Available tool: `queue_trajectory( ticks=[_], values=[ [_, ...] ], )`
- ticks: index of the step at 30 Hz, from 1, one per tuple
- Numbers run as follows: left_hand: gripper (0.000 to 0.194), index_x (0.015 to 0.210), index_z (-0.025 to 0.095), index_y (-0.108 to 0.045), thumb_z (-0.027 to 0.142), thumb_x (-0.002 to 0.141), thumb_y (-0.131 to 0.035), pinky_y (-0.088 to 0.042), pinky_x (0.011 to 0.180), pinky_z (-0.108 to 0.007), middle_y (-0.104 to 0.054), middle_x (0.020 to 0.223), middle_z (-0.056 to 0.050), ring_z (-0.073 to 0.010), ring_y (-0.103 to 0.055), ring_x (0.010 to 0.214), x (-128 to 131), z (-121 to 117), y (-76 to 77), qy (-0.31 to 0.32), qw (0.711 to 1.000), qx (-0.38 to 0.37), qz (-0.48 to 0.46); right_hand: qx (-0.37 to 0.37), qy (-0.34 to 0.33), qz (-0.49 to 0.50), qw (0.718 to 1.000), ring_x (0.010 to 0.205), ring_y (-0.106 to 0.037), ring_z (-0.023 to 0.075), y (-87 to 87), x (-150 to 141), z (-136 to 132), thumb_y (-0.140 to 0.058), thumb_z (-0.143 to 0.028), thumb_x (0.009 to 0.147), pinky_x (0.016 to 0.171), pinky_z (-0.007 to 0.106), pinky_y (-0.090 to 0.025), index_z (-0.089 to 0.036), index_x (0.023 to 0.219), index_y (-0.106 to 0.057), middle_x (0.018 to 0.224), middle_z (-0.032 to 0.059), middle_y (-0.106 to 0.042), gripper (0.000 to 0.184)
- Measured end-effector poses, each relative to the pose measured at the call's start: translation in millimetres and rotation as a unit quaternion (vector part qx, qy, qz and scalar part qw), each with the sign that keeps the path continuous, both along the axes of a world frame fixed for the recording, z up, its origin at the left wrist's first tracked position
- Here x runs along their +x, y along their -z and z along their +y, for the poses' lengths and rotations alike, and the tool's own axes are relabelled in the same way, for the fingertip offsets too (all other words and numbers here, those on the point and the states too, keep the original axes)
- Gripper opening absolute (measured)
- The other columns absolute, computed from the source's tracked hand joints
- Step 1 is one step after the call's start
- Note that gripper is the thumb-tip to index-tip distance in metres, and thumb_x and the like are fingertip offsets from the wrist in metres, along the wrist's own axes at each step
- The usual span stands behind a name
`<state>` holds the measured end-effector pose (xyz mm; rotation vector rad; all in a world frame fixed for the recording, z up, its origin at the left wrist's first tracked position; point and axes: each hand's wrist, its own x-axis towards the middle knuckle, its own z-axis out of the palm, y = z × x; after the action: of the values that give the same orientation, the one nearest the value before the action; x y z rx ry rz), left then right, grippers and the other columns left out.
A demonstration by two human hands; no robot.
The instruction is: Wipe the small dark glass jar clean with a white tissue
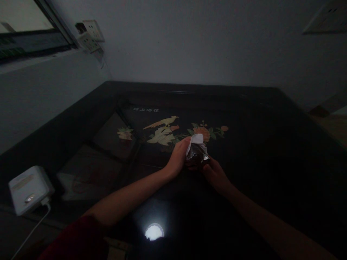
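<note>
Over a dark glossy table (271, 151), both my hands meet on a small dark shiny packet (197, 153) with a white crumpled top. My left hand (177, 156) grips its left side with fingers curled round it. On the packet's lower right side my right hand (214, 172) is closed too. What the packet contains is too dim to make out. Under the glass just beyond my hands lies a painted bird-and-flower picture (173, 133).
A white box (28, 188) with a white cable sits at the table's near left corner. A lamp's round reflection (154, 232) glows on the near edge. Wall sockets (90, 35) hang at the upper left, beside a window. Walls close off the back and left.
</note>
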<state>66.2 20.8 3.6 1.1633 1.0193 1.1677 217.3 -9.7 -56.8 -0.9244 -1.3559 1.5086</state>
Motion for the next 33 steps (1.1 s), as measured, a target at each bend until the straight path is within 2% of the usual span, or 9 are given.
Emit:
queue_trajectory(
  ticks=[4, 8, 12, 14, 16, 23, 28, 31, 33],
  values=[
    [0.041, 0.091, 0.014, -0.063, 0.036, 0.096, -0.030, -0.047, 0.077, -0.031, -0.066, 0.089, -0.008, -0.0186, -0.061, 0.083, -6.2, -4.0, -7.7, 0.032, 0.970, 0.200, 0.137, 0.024, 0.013, -0.041, 0.999, 0.101, -0.063, 0.0312, -6.2, 1.5, 0.2, -0.061, -0.068, 0.073, 0.089, 0.045, -0.050, -0.018, 0.111, -0.061, 0.105, 0.0111, -0.069, 0.063],
    [0.032, 0.095, 0.015, -0.064, 0.025, 0.095, -0.034, -0.047, 0.090, -0.035, -0.067, 0.101, -0.010, -0.0195, -0.060, 0.099, -8.1, -7.0, -14.4, 0.051, 0.875, 0.397, 0.272, 0.054, 0.048, -0.116, 0.991, 0.077, -0.062, 0.0246, -7.7, 3.5, 2.1, -0.061, -0.058, 0.077, 0.070, 0.037, -0.052, -0.018, 0.085, -0.063, 0.082, 0.0069, -0.067, 0.041],
    [0.025, 0.096, 0.016, -0.065, 0.021, 0.092, -0.041, -0.048, 0.094, -0.036, -0.069, 0.103, -0.007, -0.0198, -0.060, 0.103, -6.9, -7.5, -17.8, 0.060, 0.780, 0.490, 0.385, 0.072, 0.064, -0.164, 0.982, 0.074, -0.056, 0.0208, -6.4, 3.5, 2.9, -0.062, -0.044, 0.076, 0.067, 0.034, -0.049, -0.019, 0.078, -0.058, 0.079, 0.0041, -0.062, 0.025],
    [0.024, 0.096, 0.017, -0.066, 0.021, 0.092, -0.042, -0.047, 0.095, -0.037, -0.070, 0.102, -0.006, -0.0194, -0.060, 0.102, -6.6, -6.8, -17.9, 0.072, 0.763, 0.505, 0.397, 0.080, 0.072, -0.165, 0.980, 0.073, -0.054, 0.0200, -7.0, 2.1, 2.8, -0.061, -0.041, 0.076, 0.068, 0.034, -0.049, -0.019, 0.076, -0.057, 0.078, 0.0035, -0.061, 0.022],
    [0.025, 0.096, 0.017, -0.066, 0.020, 0.092, -0.042, -0.048, 0.094, -0.037, -0.070, 0.102, -0.006, -0.0189, -0.061, 0.100, -6.5, -5.8, -17.5, 0.075, 0.777, 0.493, 0.385, 0.075, 0.080, -0.156, 0.982, 0.072, -0.055, 0.0196, -9.1, 0.1, 2.8, -0.060, -0.041, 0.076, 0.068, 0.033, -0.049, -0.019, 0.076, -0.057, 0.078, 0.0034, -0.062, 0.023],
    [0.033, 0.093, 0.016, -0.065, 0.027, 0.096, -0.034, -0.046, 0.091, -0.036, -0.069, 0.097, -0.009, -0.0197, -0.061, 0.099, -7.1, -2.9, -12.8, 0.058, 0.895, 0.375, 0.235, 0.036, 0.045, -0.087, 0.995, 0.083, -0.064, 0.0246, -16.9, -2.2, 2.0, -0.061, -0.055, 0.079, 0.077, 0.037, -0.052, -0.018, 0.089, -0.066, 0.087, 0.0068, -0.071, 0.039],
    [0.043, 0.088, 0.014, -0.064, 0.042, 0.095, -0.031, -0.047, 0.080, -0.032, -0.067, 0.090, -0.009, -0.0196, -0.061, 0.086, -5.4, -1.3, -2.0, 0.025, 0.974, 0.201, 0.103, 0.018, 0.030, -0.033, 0.999, 0.108, -0.062, 0.0302, -10.0, -0.8, -0.2, -0.062, -0.066, 0.074, 0.095, 0.045, -0.047, -0.018, 0.117, -0.061, 0.115, 0.0123, -0.068, 0.064],
    [0.042, 0.084, 0.016, -0.063, 0.048, 0.091, -0.036, -0.047, 0.069, -0.028, -0.065, 0.078, -0.004, -0.0167, -0.057, 0.072, -2.1, -0.2, 3.8, -0.013, 0.994, 0.085, 0.060, 0.006, 0.007, -0.002, 1.000, 0.107, -0.063, 0.0297, -5.3, -0.9, 0.0, -0.061, -0.067, 0.074, 0.096, 0.046, -0.047, -0.019, 0.119, -0.060, 0.115, 0.0130, -0.068, 0.066],
    [0.041, 0.079, 0.016, -0.061, 0.049, 0.089, -0.039, -0.045, 0.065, -0.026, -0.062, 0.072, -0.002, -0.0155, -0.055, 0.068, -0.2, 0.4, 5.4, -0.031, 0.997, 0.048, 0.048, 0.001, -0.011, 0.011, 1.000, 0.099, -0.066, 0.0286, -4.2, -1.1, 0.4, -0.060, -0.067, 0.075, 0.093, 0.046, -0.049, -0.019, 0.119, -0.059, 0.111, 0.0128, -0.069, 0.066]
  ],
)
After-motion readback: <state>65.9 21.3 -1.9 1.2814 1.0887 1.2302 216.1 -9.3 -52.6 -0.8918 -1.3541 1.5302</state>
